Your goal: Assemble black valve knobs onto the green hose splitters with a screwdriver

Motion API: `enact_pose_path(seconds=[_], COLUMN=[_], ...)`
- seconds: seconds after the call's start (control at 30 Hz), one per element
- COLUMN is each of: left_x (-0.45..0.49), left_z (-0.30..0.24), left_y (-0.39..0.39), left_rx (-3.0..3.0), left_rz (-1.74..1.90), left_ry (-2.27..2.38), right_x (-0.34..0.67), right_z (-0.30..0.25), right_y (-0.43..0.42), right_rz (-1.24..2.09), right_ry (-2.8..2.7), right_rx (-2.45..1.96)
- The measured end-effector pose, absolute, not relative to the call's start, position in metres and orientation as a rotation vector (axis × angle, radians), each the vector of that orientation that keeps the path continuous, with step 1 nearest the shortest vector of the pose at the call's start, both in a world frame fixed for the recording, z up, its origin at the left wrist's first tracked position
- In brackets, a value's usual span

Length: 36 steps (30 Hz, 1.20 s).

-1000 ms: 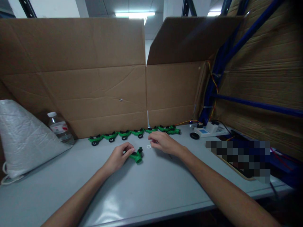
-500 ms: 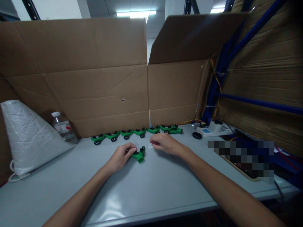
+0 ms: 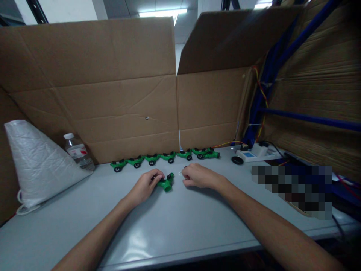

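Observation:
My left hand point(image 3: 146, 186) is closed around the end of a green Y-shaped plastic fitting point(image 3: 167, 184), whose round open end faces me. Part of the fitting is hidden by the fingers. Just to its right, a small white ring point(image 3: 180, 173) lies on the table, partly covered by my right hand point(image 3: 199, 175). That hand is closed with its fingers curled down near the tabletop; a small dark spot shows at the fingertips, and I cannot tell what is in them. Behind both hands stands a row of similar green fittings point(image 3: 151, 159) with black parts.
A cardboard wall point(image 3: 118, 109) closes off the back of the grey table point(image 3: 158, 233). On the left are a white bag point(image 3: 42, 169) and a water bottle point(image 3: 79, 152). A black ring point(image 3: 237, 160), a power strip point(image 3: 261, 153) and a blurred-out object point(image 3: 296, 192) lie to the right.
My right hand has shifted slightly down and right, and its fingers are curled more. The left hand still holds the green fitting. The view has tilted a little.

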<state>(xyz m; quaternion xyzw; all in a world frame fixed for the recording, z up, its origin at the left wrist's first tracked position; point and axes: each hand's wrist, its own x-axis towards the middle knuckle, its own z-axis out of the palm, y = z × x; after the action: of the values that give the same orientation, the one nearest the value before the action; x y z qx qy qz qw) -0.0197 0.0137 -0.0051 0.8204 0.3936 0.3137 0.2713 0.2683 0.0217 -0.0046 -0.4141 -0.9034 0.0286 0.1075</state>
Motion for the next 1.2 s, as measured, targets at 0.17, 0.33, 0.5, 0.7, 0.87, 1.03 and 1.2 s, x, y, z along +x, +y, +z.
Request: enact_pose_path(seconds=[0.17, 0.33, 0.5, 0.7, 0.87, 1.03, 1.2], left_x=[-0.019, -0.02, -0.02, -0.019, -0.02, -0.021, -0.021], left_z=[-0.003, -0.004, -0.004, -0.002, -0.004, -0.004, -0.005], left_y=[0.012, 0.012, 0.011, 0.009, 0.01, 0.011, 0.01], left_rx=[2.212, 2.212, 2.222, 2.232, 2.243, 2.278, 2.296], left_rz=[0.827, 0.822, 0.815, 0.82, 0.821, 0.792, 0.788], left_ry=[1.043, 1.052, 1.068, 1.055, 1.045, 1.054, 1.05], right_x=[0.268, 0.269, 0.272, 0.278, 0.278, 0.276, 0.274], right_z=[-0.003, -0.001, -0.005, -0.012, -0.012, -0.006, -0.001], right_y=[0.021, 0.022, 0.028, 0.034, 0.032, 0.029, 0.026], right_rz=[0.04, 0.016, 0.049, 0.065, 0.105, 0.2, 0.283], right_ry=[-2.66, -2.632, -2.627, -2.638, -2.625, -2.632, -2.606], right_rx=[-1.273, -1.231, -1.155, -1.091, -1.051, -1.041, -1.034])
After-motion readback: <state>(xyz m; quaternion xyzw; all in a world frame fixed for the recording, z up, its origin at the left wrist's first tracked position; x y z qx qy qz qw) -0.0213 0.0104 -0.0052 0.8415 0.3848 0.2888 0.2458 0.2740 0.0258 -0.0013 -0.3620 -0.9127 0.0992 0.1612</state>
